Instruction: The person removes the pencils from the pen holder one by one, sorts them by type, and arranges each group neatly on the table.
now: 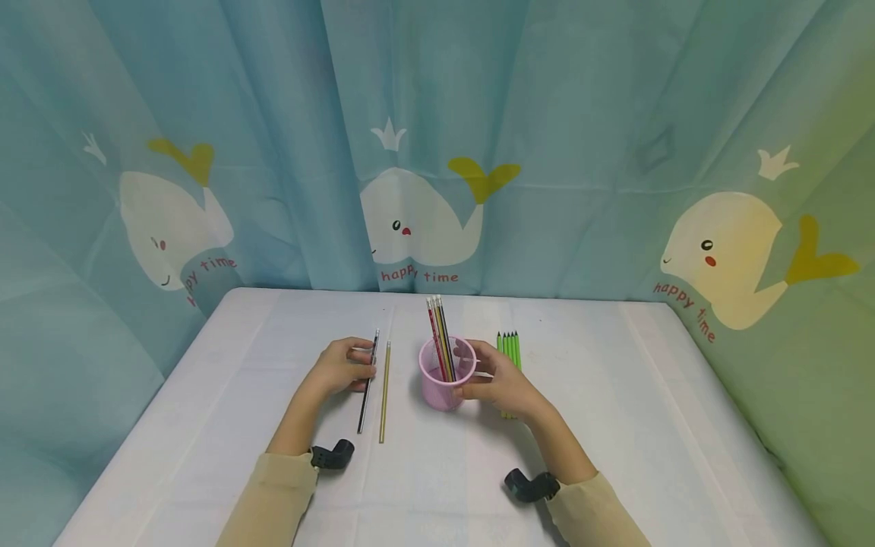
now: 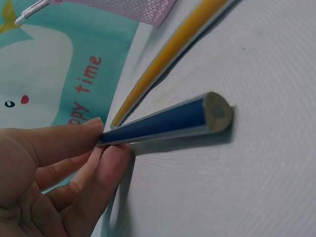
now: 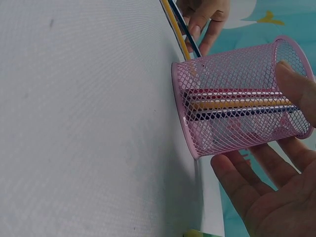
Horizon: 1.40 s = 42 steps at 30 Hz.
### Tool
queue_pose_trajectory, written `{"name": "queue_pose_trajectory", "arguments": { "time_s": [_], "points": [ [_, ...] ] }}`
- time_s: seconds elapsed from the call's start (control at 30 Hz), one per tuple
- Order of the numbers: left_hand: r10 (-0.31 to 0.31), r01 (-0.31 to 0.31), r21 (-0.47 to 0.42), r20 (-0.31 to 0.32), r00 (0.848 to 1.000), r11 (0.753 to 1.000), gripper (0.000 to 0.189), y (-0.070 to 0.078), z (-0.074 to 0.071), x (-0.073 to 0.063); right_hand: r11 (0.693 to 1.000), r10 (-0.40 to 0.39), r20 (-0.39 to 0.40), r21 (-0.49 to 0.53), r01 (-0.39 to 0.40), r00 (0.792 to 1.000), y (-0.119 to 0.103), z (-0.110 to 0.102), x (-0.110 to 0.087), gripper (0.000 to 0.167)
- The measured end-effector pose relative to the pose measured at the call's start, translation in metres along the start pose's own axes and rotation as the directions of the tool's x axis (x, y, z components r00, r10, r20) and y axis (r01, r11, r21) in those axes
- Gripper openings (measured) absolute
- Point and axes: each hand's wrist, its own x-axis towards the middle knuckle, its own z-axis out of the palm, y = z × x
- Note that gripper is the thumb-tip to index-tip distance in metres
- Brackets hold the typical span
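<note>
Pencil [image 2: 158, 122] (blue) — in left hand [image 1: 339, 368]

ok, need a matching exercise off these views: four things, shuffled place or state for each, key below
1. pink mesh cup
2. dark blue wooden pencil
3. slim yellow pencil
4. bright green pencils

A. in a row, right of the cup
B. pinched by left hand
C. on white tabletop, between left hand and cup
D. held by right hand

1-D, 2-B, 3-C, 4-A

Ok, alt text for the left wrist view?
A left hand pinches a blue pencil, its flat end toward the camera. A yellow pencil lies nearby on white cloth, with part of a pink mesh cup and a printed curtain beyond.
</note>
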Motion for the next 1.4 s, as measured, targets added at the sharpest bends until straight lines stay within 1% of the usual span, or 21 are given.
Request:
{"name": "queue_pose_trajectory", "arguments": {
  "time_s": [0.27,0.43,0.6,0.67,0.77,0.87,0.93,1.07,1.17,1.2,1.33,1.4],
  "points": [
    [-0.014,0.014,-0.037,0.005,1.000,0.999,0.051,0.001,0.000,0.000,1.000,-0.004,0.001,0.000,0.004,1.000,0.000,0.000,0.000,0.079],
    [-0.011,0.011,-0.030,0.002,1.000,0.999,0.050,0.002,0.000,-0.001,1.000,0.002,-0.003,-0.001,-0.002,1.000,0.001,0.000,0.001,0.080],
    [0.003,-0.002,-0.067,0.018,1.000,0.998,0.051,0.008,-0.002,-0.004,1.000,0.003,-0.001,0.003,-0.003,1.000,0.003,0.000,0.001,0.079],
    [0.022,-0.018,-0.096,0.034,0.999,0.995,0.051,0.010,-0.003,-0.005,1.000,0.004,-0.002,0.008,-0.004,1.000,0.004,0.000,0.002,0.079],
    [0.068,-0.060,-0.140,0.053,0.996,0.988,0.051,0.015,-0.004,-0.007,1.000,0.005,0.000,0.008,-0.005,1.000,0.004,0.000,0.001,0.080],
    [0.143,-0.129,-0.173,0.071,0.987,0.976,0.050,0.021,-0.003,-0.010,1.000,0.006,0.004,0.012,-0.006,1.000,0.004,0.000,0.002,0.080],
    [0.191,-0.174,-0.193,0.074,0.979,0.966,0.048,0.026,-0.002,-0.012,1.000,0.004,0.007,0.014,-0.004,1.000,0.004,-0.001,0.002,0.080],
    [0.305,-0.280,-0.253,0.064,0.950,0.926,0.045,0.037,0.003,-0.017,1.000,0.000,0.006,0.012,0.000,1.000,0.004,-0.001,0.002,0.080],
    [0.385,-0.363,-0.265,0.039,0.922,0.894,0.040,0.043,0.008,-0.019,1.000,-0.003,0.005,0.008,0.003,1.000,0.004,-0.001,0.002,0.079],
    [0.413,-0.392,-0.259,0.030,0.910,0.883,0.039,0.044,0.010,-0.019,1.000,-0.003,0.004,0.006,0.003,1.000,0.004,-0.001,0.001,0.079],
    [0.507,-0.497,-0.230,-0.020,0.862,0.837,0.035,0.049,0.019,-0.021,1.000,-0.003,0.001,0.004,0.003,1.000,0.003,0.000,0.001,0.079],
    [0.541,-0.539,-0.189,-0.045,0.840,0.821,0.033,0.050,0.024,-0.023,1.000,-0.002,-0.002,0.006,0.002,1.000,0.003,0.000,0.000,0.079]
  ]
}}
